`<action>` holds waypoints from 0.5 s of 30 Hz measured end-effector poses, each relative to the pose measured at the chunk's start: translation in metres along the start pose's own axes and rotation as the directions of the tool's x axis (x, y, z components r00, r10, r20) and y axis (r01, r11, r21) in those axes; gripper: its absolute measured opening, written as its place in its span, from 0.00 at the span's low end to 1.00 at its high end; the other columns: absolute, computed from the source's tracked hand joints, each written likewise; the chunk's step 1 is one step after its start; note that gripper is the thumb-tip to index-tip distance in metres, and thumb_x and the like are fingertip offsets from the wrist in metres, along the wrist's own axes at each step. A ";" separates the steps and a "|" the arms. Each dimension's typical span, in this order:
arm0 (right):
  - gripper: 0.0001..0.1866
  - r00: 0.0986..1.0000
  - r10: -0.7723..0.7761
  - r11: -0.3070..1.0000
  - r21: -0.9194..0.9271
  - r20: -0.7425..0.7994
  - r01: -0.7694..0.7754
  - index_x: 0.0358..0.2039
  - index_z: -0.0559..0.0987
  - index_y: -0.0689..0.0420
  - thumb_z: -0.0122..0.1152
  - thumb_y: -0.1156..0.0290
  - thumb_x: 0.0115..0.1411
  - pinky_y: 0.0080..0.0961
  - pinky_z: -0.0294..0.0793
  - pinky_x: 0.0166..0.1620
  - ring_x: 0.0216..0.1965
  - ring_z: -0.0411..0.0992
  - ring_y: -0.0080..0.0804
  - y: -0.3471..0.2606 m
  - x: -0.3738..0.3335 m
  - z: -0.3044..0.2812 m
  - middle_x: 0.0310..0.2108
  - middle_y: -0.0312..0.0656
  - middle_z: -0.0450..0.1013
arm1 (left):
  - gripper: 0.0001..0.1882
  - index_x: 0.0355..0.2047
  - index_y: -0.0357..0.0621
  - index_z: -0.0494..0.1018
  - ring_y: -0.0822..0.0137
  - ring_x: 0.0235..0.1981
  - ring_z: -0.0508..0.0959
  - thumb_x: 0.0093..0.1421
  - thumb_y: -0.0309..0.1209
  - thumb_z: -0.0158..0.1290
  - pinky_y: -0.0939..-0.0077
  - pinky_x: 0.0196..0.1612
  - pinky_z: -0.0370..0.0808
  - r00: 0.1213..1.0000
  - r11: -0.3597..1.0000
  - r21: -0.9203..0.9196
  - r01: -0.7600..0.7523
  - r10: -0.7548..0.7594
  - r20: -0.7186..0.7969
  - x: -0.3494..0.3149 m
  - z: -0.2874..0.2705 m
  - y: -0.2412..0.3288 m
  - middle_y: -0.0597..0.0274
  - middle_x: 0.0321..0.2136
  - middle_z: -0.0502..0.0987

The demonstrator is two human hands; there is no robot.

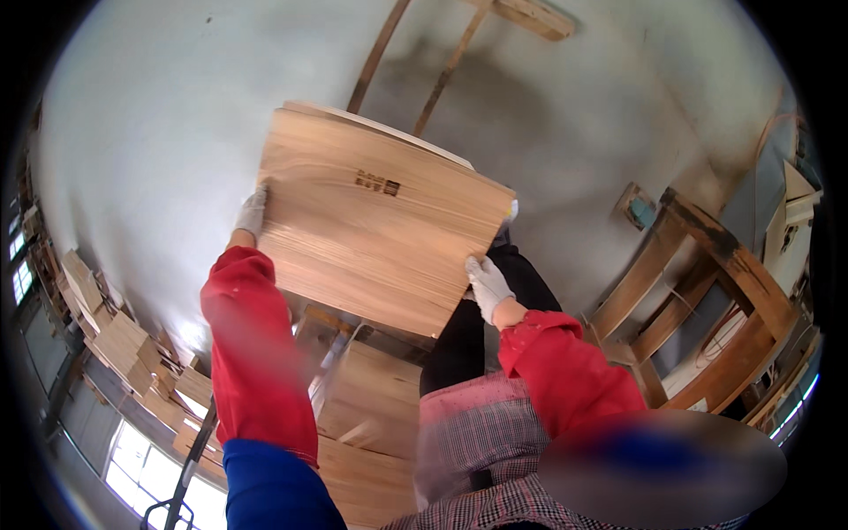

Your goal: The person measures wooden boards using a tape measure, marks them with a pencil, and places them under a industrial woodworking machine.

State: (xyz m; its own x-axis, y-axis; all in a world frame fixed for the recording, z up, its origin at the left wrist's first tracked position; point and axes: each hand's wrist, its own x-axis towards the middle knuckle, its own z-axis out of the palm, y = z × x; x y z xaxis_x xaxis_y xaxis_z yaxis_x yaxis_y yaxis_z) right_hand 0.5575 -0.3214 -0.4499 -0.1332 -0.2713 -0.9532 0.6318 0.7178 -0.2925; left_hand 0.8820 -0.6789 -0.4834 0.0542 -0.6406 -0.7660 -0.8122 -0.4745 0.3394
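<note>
A broad light-brown wooden board [380, 252] with a small dark printed mark is held out in front of me. My left hand [253, 214], in a pale work glove, grips its left edge. On the right, my gloved right hand [488, 287] is closed on the board's lower right edge. The pale edge of what looks like a second panel [389, 132] shows along the far side; whether I hold it too, I cannot tell. Both fingertips are partly hidden by the board.
Wooden panels [371, 389] lie below, close to my body. Two thin wooden strips [378, 55] rest on the floor ahead, near a short wood piece [534, 16]. A wooden frame stand [729, 256] stands at right. Stacked boards [128, 349] are at far left.
</note>
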 end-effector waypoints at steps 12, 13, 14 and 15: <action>0.15 1.000 0.024 0.982 -0.188 0.009 -0.022 0.42 0.66 0.63 0.49 0.63 0.66 0.22 0.65 0.34 0.30 0.63 0.22 -0.002 0.063 0.022 0.31 0.36 0.67 | 0.45 0.57 0.33 0.64 0.58 0.56 0.67 0.59 0.66 0.38 0.70 0.58 0.60 0.989 0.996 0.046 0.080 -0.074 -0.128 0.067 0.019 -0.016 0.50 0.55 0.68; 0.16 1.000 0.026 0.980 -0.198 0.008 -0.024 0.43 0.67 0.63 0.50 0.63 0.65 0.25 0.66 0.33 0.28 0.65 0.26 -0.003 0.060 0.030 0.29 0.39 0.70 | 0.45 0.57 0.33 0.64 0.57 0.56 0.68 0.59 0.65 0.38 0.70 0.58 0.60 0.986 0.994 0.076 0.083 -0.071 -0.150 0.069 0.008 -0.022 0.49 0.55 0.69; 0.17 0.999 0.038 0.977 -0.211 -0.015 -0.040 0.45 0.68 0.64 0.50 0.62 0.64 0.28 0.67 0.31 0.26 0.68 0.30 0.015 0.054 0.020 0.28 0.43 0.73 | 0.45 0.57 0.33 0.64 0.57 0.55 0.68 0.59 0.65 0.37 0.69 0.58 0.60 0.986 0.991 0.103 0.090 -0.074 -0.148 0.063 0.022 -0.042 0.48 0.55 0.69; 0.17 1.000 0.004 0.985 -0.170 -0.029 -0.009 0.46 0.67 0.63 0.50 0.63 0.64 0.27 0.67 0.31 0.26 0.68 0.29 0.021 0.062 0.015 0.28 0.42 0.73 | 0.45 0.57 0.33 0.64 0.56 0.55 0.68 0.59 0.65 0.37 0.69 0.58 0.61 0.989 0.993 0.086 0.078 -0.066 -0.130 0.068 0.034 -0.033 0.48 0.54 0.69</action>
State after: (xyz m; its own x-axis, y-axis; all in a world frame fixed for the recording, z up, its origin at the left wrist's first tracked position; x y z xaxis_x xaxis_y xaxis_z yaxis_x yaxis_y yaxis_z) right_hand 0.5740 -0.3324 -0.5137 -0.1527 -0.2493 -0.9563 0.4937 0.8190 -0.2924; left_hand 0.8928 -0.6865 -0.5647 0.1831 -0.6809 -0.7091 -0.8522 -0.4696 0.2308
